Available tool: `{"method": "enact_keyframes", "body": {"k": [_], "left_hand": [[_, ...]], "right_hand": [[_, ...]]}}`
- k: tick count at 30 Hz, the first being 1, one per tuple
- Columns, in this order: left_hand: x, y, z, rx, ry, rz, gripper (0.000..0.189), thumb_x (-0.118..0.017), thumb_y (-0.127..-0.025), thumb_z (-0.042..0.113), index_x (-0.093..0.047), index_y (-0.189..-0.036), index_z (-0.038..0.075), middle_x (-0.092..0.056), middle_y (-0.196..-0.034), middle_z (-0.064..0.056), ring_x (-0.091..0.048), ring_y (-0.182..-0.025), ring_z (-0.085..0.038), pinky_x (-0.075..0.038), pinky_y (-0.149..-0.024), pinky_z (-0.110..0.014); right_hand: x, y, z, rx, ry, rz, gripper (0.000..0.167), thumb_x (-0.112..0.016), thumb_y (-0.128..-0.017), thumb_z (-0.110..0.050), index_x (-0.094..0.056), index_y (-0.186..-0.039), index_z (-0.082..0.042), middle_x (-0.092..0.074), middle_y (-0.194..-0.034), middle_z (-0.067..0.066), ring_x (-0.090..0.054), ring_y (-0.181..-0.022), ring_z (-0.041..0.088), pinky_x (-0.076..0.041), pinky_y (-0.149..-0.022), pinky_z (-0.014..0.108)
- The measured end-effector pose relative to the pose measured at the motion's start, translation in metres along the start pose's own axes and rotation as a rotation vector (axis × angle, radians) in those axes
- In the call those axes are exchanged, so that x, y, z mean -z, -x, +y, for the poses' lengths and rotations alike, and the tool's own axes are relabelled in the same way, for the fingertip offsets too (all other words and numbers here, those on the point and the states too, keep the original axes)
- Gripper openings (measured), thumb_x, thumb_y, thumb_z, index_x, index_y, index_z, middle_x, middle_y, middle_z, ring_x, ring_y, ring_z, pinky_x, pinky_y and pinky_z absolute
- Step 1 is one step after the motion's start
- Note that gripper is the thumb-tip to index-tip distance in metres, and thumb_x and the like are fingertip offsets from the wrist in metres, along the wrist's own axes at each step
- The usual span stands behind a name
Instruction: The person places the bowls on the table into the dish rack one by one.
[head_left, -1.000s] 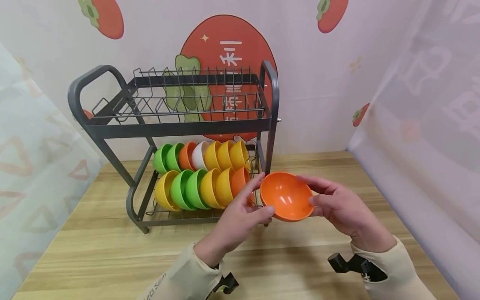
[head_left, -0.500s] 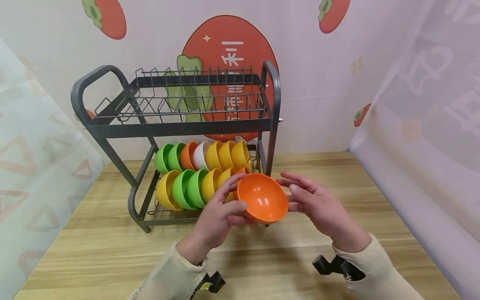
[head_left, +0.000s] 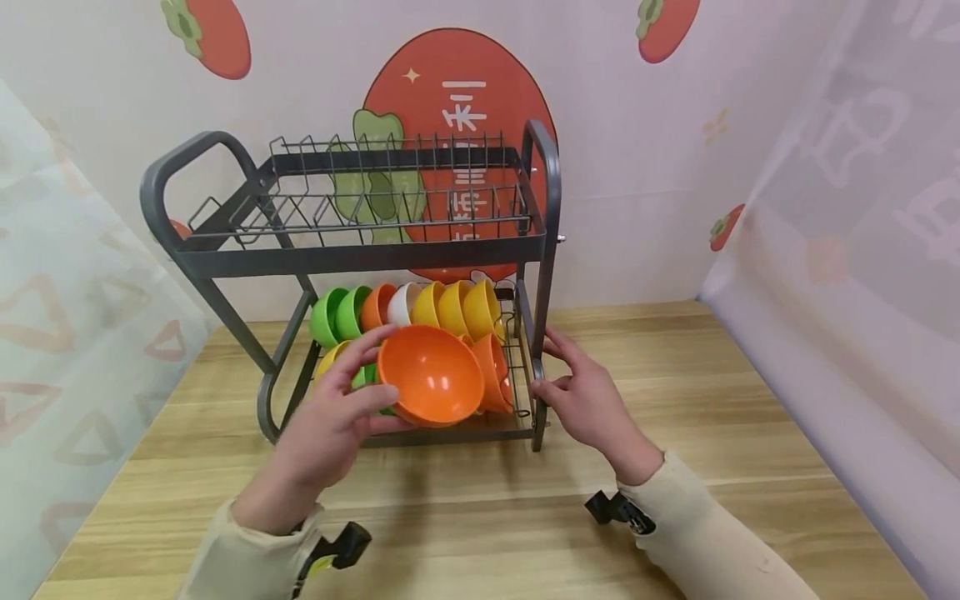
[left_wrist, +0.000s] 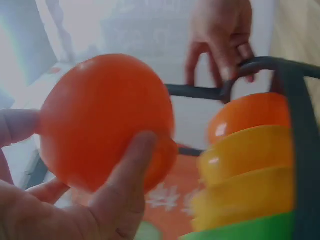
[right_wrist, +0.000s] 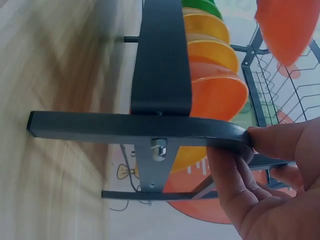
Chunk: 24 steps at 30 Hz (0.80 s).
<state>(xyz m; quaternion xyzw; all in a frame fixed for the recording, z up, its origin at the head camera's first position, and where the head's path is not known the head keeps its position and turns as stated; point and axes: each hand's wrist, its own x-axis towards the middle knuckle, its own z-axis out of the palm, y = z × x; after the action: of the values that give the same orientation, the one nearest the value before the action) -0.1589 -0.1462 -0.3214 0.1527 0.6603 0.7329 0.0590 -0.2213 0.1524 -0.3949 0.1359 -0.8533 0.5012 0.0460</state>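
Observation:
An orange bowl (head_left: 431,375) is held up in front of the rack's lower tier by my left hand (head_left: 333,417), thumb at its near side and fingers around the left. In the left wrist view the bowl's rounded outside (left_wrist: 105,120) faces the camera. My right hand (head_left: 588,400) grips the right front leg of the dark metal dish rack (head_left: 367,258); in the right wrist view its thumb and fingers pinch the curved bar (right_wrist: 220,131). Behind the held bowl, another orange bowl (head_left: 491,375) ends the front row at the right. Several front-row bowls are partly hidden.
A back row of green, orange, white and yellow bowls (head_left: 438,308) leans on the lower tier. Above it spans the rack's upper wire tier (head_left: 360,208). The rack stands on a wooden table (head_left: 675,400), with a printed cloth (head_left: 630,167) behind.
My left hand has carried the orange bowl leftward, in front of the rack. My right hand has let go of the bowl, moved left and taken hold of the rack's right leg.

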Motion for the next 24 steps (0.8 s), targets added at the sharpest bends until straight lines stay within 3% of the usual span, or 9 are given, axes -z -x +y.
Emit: {"method": "enact_keyframes", "body": {"k": [2,6,8,11,14,18,21,24], "left_hand": [[0.009,0.009,0.011,-0.046,-0.11,0.053,0.062,-0.056,-0.095,-0.004,-0.039,-0.152,0.015,-0.029,-0.141,-0.016,-0.057,-0.111,-0.034,-0.057,-0.079,-0.043],[0.028,0.028,0.035,-0.134,-0.547,0.238,0.067,-0.067,-0.092,0.004,-0.045,-0.151,0.026,-0.035,-0.136,-0.005,-0.057,-0.099,-0.023,-0.054,-0.072,-0.024],[0.035,0.035,0.043,-0.129,-0.745,0.325,0.07,-0.072,-0.09,0.01,-0.046,-0.151,0.03,-0.035,-0.136,-0.005,-0.051,-0.096,-0.024,-0.05,-0.067,-0.018],[0.043,0.039,0.049,-0.091,-0.934,0.389,0.071,-0.075,-0.087,0.016,-0.047,-0.151,0.029,-0.032,-0.141,-0.012,-0.049,-0.097,-0.029,-0.051,-0.064,-0.019],[0.046,0.038,0.045,-0.077,-1.12,0.415,0.07,-0.075,-0.084,0.018,-0.05,-0.149,0.024,-0.03,-0.143,-0.02,-0.052,-0.094,-0.037,-0.053,-0.064,-0.031],[0.048,0.033,0.029,-0.14,-1.324,0.454,0.066,-0.073,-0.081,0.018,-0.055,-0.145,0.019,-0.034,-0.139,-0.025,-0.047,-0.1,-0.05,-0.048,-0.067,-0.055],[0.051,0.029,0.017,-0.15,-1.396,0.464,0.066,-0.07,-0.08,0.018,-0.055,-0.144,0.018,-0.035,-0.138,-0.027,-0.038,-0.107,-0.056,-0.043,-0.067,-0.062],[0.054,0.025,0.005,-0.156,-1.42,0.441,0.065,-0.068,-0.08,0.016,-0.056,-0.143,0.016,-0.035,-0.138,-0.027,-0.036,-0.105,-0.056,-0.04,-0.069,-0.059]], "right_hand": [[-0.001,0.0,-0.001,0.015,0.027,0.01,0.077,-0.072,-0.09,-0.005,-0.033,-0.156,-0.013,-0.052,-0.143,0.017,-0.072,-0.075,0.015,-0.053,-0.056,0.035],[-0.001,0.0,-0.001,0.019,0.032,0.0,0.076,-0.072,-0.091,-0.005,-0.033,-0.156,-0.014,-0.051,-0.143,0.017,-0.071,-0.075,0.015,-0.054,-0.055,0.035],[-0.001,0.0,0.0,0.014,0.031,0.001,0.076,-0.071,-0.091,-0.005,-0.033,-0.156,-0.015,-0.051,-0.143,0.017,-0.071,-0.075,0.015,-0.054,-0.054,0.035],[0.0,0.001,0.001,0.001,0.034,0.006,0.076,-0.071,-0.092,-0.006,-0.032,-0.157,-0.016,-0.051,-0.144,0.017,-0.071,-0.075,0.014,-0.053,-0.053,0.034],[0.0,0.002,0.002,-0.002,0.036,0.011,0.076,-0.071,-0.092,-0.006,-0.032,-0.157,-0.015,-0.051,-0.144,0.016,-0.071,-0.075,0.014,-0.053,-0.054,0.034],[0.0,0.002,0.002,-0.002,0.033,0.022,0.077,-0.071,-0.092,-0.006,-0.031,-0.157,-0.015,-0.051,-0.145,0.015,-0.071,-0.075,0.013,-0.054,-0.055,0.034],[0.0,0.002,0.001,-0.005,0.03,0.02,0.076,-0.071,-0.092,-0.007,-0.032,-0.157,-0.017,-0.051,-0.145,0.013,-0.071,-0.073,0.012,-0.054,-0.054,0.035],[-0.001,0.002,0.001,-0.01,0.028,0.019,0.076,-0.071,-0.093,-0.008,-0.032,-0.157,-0.019,-0.051,-0.145,0.012,-0.07,-0.071,0.012,-0.054,-0.054,0.035]]}}
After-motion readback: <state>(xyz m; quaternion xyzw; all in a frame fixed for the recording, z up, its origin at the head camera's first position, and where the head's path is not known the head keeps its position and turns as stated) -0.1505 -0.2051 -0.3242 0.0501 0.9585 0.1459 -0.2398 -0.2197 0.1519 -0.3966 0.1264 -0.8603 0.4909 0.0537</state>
